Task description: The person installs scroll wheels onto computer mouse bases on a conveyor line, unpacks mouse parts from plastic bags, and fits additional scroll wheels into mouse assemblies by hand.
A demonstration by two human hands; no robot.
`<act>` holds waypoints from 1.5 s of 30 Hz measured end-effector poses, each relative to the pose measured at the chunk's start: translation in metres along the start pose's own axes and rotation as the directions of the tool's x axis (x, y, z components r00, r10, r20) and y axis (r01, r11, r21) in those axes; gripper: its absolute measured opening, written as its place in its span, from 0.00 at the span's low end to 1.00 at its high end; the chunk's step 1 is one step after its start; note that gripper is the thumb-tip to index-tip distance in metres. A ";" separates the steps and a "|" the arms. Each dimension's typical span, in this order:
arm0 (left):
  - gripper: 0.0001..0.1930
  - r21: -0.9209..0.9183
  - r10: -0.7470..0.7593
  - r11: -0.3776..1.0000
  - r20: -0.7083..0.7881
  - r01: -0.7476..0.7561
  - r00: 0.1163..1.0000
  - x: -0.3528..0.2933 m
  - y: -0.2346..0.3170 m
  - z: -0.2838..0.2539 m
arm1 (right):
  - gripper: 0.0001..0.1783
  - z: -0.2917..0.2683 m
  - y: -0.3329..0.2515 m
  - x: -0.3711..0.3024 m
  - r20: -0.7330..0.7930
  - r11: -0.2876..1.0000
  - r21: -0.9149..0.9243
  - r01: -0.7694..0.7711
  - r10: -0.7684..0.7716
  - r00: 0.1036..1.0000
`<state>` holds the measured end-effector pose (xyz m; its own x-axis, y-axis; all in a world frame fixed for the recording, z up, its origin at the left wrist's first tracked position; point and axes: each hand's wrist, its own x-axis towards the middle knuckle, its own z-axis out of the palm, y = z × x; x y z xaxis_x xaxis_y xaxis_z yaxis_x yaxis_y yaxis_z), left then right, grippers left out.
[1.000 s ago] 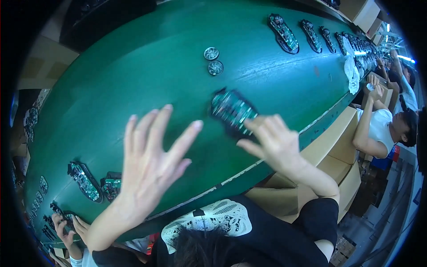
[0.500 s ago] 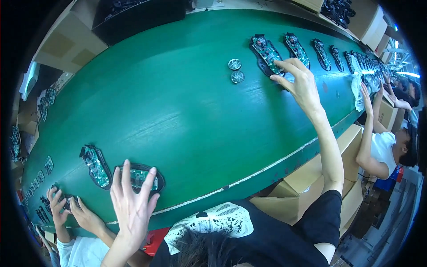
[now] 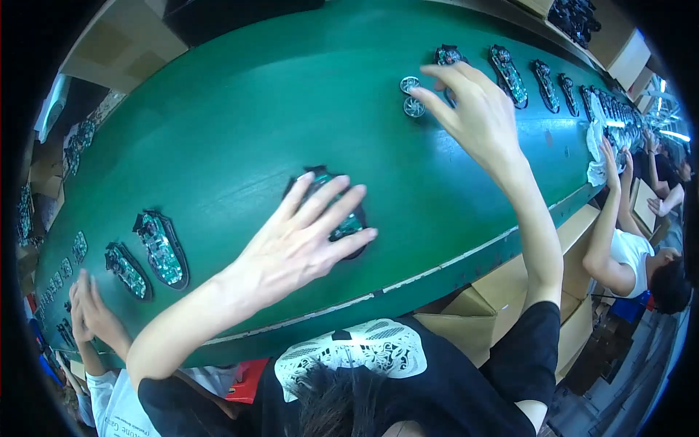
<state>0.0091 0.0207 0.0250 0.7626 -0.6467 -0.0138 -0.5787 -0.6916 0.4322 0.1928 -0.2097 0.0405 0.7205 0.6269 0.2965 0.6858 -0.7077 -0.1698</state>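
Note:
My left hand (image 3: 313, 218) spans a green circuit board in a black housing (image 3: 349, 224) at mid-belt. Its spread fingers and thumb reach across the piece and cover most of it. Farther right, my right hand (image 3: 477, 109) hovers with thumb and forefinger apart and nothing between them. Just left of its fingertips lie two small round silver-and-black wheel-like parts (image 3: 413, 107). Another board in a black housing (image 3: 449, 54) shows beyond this hand, which hides its lower part.
Two more housed boards (image 3: 160, 247) lie at the left, near a co-worker's hands (image 3: 91, 313). A row of housed boards (image 3: 508, 75) runs along the green belt (image 3: 240, 138) to the far right, where other people sit. Cardboard boxes (image 3: 502, 291) stand below the belt's near edge.
My left hand has slid the housed board rightward and farther from me. My right hand has drawn off the far board toward the round parts. Another housed board now lies at the left.

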 end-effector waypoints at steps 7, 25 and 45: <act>0.46 0.014 -0.212 0.977 -0.096 0.215 0.973 -0.017 0.002 -0.007 | 0.20 0.013 0.021 0.030 0.292 0.992 0.079 -0.103 0.076 0.954; 0.39 0.073 -0.210 0.972 -0.166 0.225 0.963 -0.006 0.010 0.022 | 0.19 0.005 -0.063 -0.023 0.195 0.734 0.657 0.172 -0.386 0.902; 0.37 0.089 -0.229 0.966 -0.140 0.243 0.963 0.010 0.012 0.008 | 0.17 -0.003 -0.063 -0.041 0.088 0.880 0.378 0.288 -0.343 0.935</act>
<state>0.0077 0.0032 0.0224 0.9077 -0.4193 0.0138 -0.3995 -0.8539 0.3336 0.1202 -0.1919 0.0422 0.4474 0.8577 0.2533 0.8498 -0.3195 -0.4193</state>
